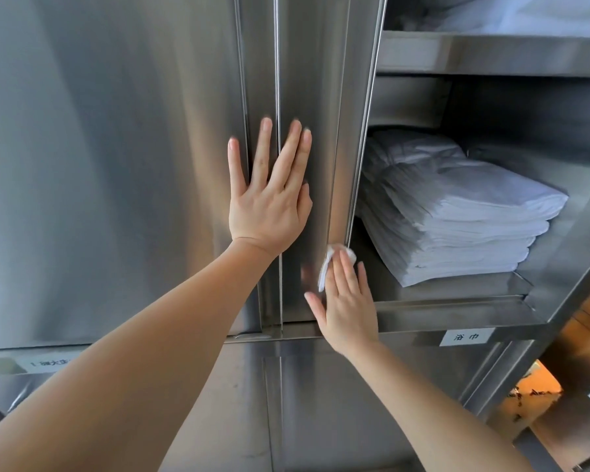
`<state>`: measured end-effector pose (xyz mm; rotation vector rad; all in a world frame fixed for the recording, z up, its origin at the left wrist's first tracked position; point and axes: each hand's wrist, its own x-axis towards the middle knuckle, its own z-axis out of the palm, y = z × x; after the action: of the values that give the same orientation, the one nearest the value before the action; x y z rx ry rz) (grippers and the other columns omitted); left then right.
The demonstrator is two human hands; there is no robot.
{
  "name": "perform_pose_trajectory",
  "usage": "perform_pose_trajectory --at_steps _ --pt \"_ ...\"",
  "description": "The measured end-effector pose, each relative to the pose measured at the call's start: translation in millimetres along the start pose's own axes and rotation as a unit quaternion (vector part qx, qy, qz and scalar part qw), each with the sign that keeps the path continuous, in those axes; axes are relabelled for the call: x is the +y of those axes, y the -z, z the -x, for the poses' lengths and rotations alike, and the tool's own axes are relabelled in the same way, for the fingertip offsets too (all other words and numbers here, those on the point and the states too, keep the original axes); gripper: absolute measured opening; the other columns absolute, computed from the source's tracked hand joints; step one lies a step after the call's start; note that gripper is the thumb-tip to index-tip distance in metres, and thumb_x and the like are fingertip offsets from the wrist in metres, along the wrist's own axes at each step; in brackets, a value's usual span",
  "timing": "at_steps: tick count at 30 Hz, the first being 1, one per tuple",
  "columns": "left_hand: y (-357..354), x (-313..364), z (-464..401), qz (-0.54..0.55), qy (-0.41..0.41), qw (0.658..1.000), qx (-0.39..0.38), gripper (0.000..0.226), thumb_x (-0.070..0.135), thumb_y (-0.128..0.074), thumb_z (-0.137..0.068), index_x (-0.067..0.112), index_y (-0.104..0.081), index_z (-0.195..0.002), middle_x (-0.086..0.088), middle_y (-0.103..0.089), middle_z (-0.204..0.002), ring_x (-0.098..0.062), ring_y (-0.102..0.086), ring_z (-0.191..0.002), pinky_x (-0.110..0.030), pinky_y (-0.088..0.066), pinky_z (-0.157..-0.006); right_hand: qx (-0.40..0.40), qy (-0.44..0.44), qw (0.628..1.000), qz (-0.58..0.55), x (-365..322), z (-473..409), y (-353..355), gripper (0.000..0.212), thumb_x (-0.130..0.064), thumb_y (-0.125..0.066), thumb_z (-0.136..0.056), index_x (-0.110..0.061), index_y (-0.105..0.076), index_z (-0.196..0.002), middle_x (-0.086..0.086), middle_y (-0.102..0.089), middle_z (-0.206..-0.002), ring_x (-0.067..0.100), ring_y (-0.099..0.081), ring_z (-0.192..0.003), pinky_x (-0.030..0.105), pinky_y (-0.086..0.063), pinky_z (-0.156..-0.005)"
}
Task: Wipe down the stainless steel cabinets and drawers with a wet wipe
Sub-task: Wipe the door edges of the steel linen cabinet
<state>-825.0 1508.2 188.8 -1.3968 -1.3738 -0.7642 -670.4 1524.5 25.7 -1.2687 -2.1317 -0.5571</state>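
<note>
Overhead, head view:
Cabinet doors: brushed stainless steel doors [116, 165], smooth and softly reflective, with long vertical folded edges where the panels meet at the middle.
Left hand: the left hand [269, 195] lies flat on the steel, fingers straight and spread across the seam between two panels; it grips nothing, only presses on the metal.
Right hand: the right hand [346, 301] is lower, near the bottom of the rightmost door edge, fingers extended and close together.
Wet wipe: a small crumpled white wet wipe [331, 264] sits under the right fingertips, pressed against the steel edge of the door; part of it bulges out above and to the left of the fingers.
Open compartment: to the right, a steel shelf [457, 315] carries a neat stack of folded white linens [457, 212], soft and layered, with squared corners.
Upper shelf: another steel shelf [491, 52] above, with more white fabric, mostly cut off.
Labels: a white label [466, 336] with printed characters sits on the shelf's front lip; a second label [52, 363] at lower left is blurred.
</note>
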Motion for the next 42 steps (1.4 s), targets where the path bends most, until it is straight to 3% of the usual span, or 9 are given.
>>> perform_pose_trajectory --at_steps 3,7,9,15,21,24,29,35,42 --pt "0 -1 0 -0.002 -0.002 1.0 -0.001 0.061 0.032 -0.034 -0.099 0.018 -0.019 -0.157 0.002 -0.023 -0.162 -0.031 -0.015 -0.15 -0.056 0.005 -0.118 0.017 0.003 1.0 -0.003 5 -15 2 0.073 -0.055 -0.021 -0.102 0.001 -0.023 -0.147 0.014 -0.019 -0.16 0.023 -0.007 -0.151 0.046 -0.012 -0.121" --pt "2 -1 -1 0.0 -0.001 1.0 -0.005 0.061 0.032 -0.035 -0.099 0.018 -0.02 -0.157 0.001 -0.023 -0.162 -0.031 -0.015 -0.15 -0.056 0.006 -0.118 -0.104 0.034 0.994 0.026 1 52 -19 0.073 -0.057 -0.025 -0.1 -0.001 -0.043 -0.143 0.009 -0.028 -0.158 0.017 -0.005 -0.15 0.045 -0.017 -0.121" --pt "2 -1 -1 -0.004 -0.003 1.0 -0.008 0.061 0.033 -0.034 -0.099 0.018 -0.02 -0.157 0.001 -0.022 -0.162 -0.032 -0.015 -0.15 -0.056 0.007 -0.118 -0.117 0.038 0.992 0.039 3 60 -19 0.074 -0.058 -0.025 -0.099 -0.002 -0.046 -0.142 0.007 -0.031 -0.157 0.015 -0.006 -0.149 0.045 -0.017 -0.12" --pt "2 -1 -1 -0.007 -0.003 1.0 -0.01 0.062 0.033 -0.035 -0.099 0.018 -0.019 -0.157 0.002 -0.021 -0.163 -0.031 -0.015 -0.15 -0.056 0.008 -0.118 0.064 -0.003 0.998 0.018 8 -52 36 0.074 -0.056 -0.022 -0.102 0.001 -0.026 -0.148 0.014 -0.017 -0.161 0.023 -0.004 -0.151 0.048 -0.014 -0.121" --pt "0 -2 -1 -0.001 -0.003 1.0 -0.008 0.063 0.034 -0.037 -0.099 0.019 -0.017 -0.157 0.001 -0.018 -0.163 -0.031 -0.012 -0.15 -0.056 0.006 -0.119 -0.066 0.042 0.995 0.056 5 13 18 0.076 -0.058 -0.025 -0.1 0.002 -0.041 -0.144 0.014 -0.024 -0.159 0.023 -0.01 -0.15 0.048 -0.024 -0.118" --pt "0 -1 0 -0.002 -0.004 1.0 -0.008 0.063 0.035 -0.036 -0.099 0.019 -0.017 -0.157 0.001 -0.018 -0.163 -0.031 -0.012 -0.151 -0.056 0.007 -0.119 -0.013 0.051 0.997 0.055 14 -9 28 0.075 -0.058 -0.024 -0.101 0.001 -0.044 -0.142 0.013 -0.031 -0.156 0.021 -0.013 -0.15 0.047 -0.022 -0.119" --pt "-1 -3 -1 -0.008 -0.007 1.0 -0.015 0.062 0.037 -0.03 -0.101 0.02 -0.012 -0.158 0.001 -0.016 -0.164 -0.031 -0.009 -0.151 -0.054 0.013 -0.118 0.082 0.022 0.996 0.03 15 -67 52 0.075 -0.059 -0.02 -0.102 -0.002 -0.023 -0.151 0.009 -0.011 -0.163 0.021 -0.005 -0.151 0.045 -0.012 -0.121" --pt "-3 -2 0 -0.002 -0.006 1.0 -0.007 0.063 0.036 -0.034 -0.1 0.019 -0.014 -0.158 0.001 -0.016 -0.164 -0.03 -0.009 -0.151 -0.055 0.009 -0.119 -0.041 0.039 0.998 0.024 7 9 9 0.072 -0.055 -0.025 -0.101 0.002 -0.046 -0.14 0.015 -0.029 -0.157 0.023 -0.01 -0.15 0.049 -0.03 -0.115" --pt "-3 -2 0 0.006 -0.007 1.0 -0.006 0.062 0.036 -0.033 -0.1 0.019 -0.014 -0.157 0.002 -0.015 -0.164 -0.029 -0.008 -0.151 -0.055 0.009 -0.119 0.139 0.054 0.987 -0.065 18 -84 63 0.052 -0.028 -0.03 -0.104 0.004 -0.04 -0.143 0.016 -0.03 -0.156 0.024 -0.011 -0.15 0.044 -0.015 -0.122"
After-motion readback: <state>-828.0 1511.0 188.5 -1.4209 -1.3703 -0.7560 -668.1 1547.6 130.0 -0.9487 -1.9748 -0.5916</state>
